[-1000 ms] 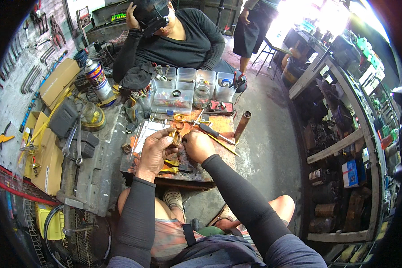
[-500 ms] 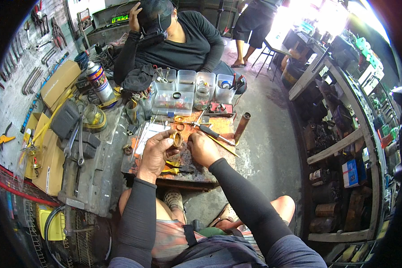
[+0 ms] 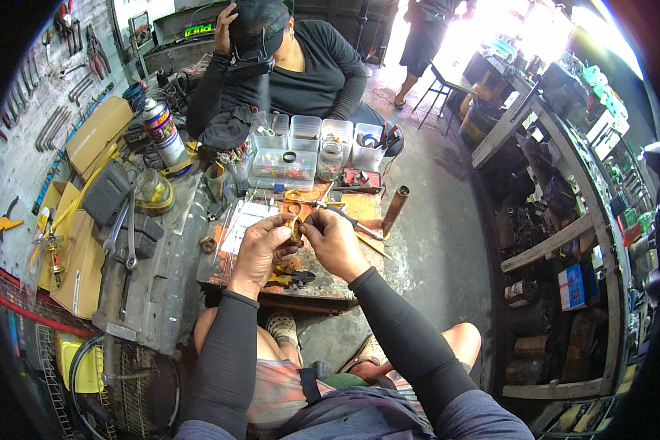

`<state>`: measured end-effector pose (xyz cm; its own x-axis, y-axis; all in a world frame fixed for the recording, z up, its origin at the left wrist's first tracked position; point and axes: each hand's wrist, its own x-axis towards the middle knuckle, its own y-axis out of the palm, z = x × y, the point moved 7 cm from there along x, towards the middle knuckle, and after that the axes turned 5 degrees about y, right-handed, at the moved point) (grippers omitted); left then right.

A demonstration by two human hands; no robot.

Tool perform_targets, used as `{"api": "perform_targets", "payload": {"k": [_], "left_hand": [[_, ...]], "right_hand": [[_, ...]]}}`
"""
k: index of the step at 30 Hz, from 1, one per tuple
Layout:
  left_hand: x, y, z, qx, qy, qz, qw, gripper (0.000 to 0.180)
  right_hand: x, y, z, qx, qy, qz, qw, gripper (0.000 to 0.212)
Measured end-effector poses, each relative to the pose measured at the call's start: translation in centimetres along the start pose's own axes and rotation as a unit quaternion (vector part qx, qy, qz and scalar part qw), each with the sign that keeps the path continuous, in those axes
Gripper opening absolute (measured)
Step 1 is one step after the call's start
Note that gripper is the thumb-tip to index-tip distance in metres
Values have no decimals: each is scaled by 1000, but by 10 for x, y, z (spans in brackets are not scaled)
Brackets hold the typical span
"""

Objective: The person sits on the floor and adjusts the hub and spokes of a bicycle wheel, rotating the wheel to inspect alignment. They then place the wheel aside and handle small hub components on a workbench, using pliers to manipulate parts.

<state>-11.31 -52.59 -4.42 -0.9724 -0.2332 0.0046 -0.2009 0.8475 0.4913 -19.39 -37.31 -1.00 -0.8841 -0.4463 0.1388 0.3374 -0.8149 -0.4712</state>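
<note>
My left hand (image 3: 257, 249) holds a brass-coloured ring (image 3: 295, 229) upright between thumb and fingers, above the worn orange work table (image 3: 330, 282). From the other side, my right hand (image 3: 333, 240) pinches at the ring's right edge with curled fingers; whether something small is also in that pinch is hidden. Under my hands lie yellow-and-black pliers (image 3: 301, 278). Beyond the ring, another yellowish ring (image 3: 292, 195) rests on the table, and a dark-handled tool (image 3: 345, 218) lies partly behind my right hand.
Clear plastic bins (image 3: 282, 170) line the table's far side. A rusty pipe (image 3: 396, 209) stands at its right edge. Wrenches (image 3: 131, 238), a spray can (image 3: 164, 136) and a jar (image 3: 154, 188) are at the left. Across the table sits a person (image 3: 308, 73); shelving (image 3: 550, 246) stands right.
My right hand has moved up to the ring, its fingers now meeting the ring's edge. The left hand keeps holding the ring. A person in the background has shifted position.
</note>
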Motion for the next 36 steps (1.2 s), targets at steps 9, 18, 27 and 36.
{"api": "perform_targets", "payload": {"k": [9, 18, 27, 36], "left_hand": [[3, -2, 8, 24, -8, 6, 1000, 34], [1, -3, 11, 0, -19, 20, 1000, 32], [1, 4, 12, -11, -46, 9, 999, 34], [2, 4, 16, -49, -58, 12, 997, 36]], "right_hand": [[2, -2, 6, -30, 26, 21, 999, 25], [5, 7, -23, 141, 162, 144, 966, 28], [1, 2, -23, 189, 155, 156, 957, 19], [0, 11, -54, 360, 188, 164, 899, 12]]}}
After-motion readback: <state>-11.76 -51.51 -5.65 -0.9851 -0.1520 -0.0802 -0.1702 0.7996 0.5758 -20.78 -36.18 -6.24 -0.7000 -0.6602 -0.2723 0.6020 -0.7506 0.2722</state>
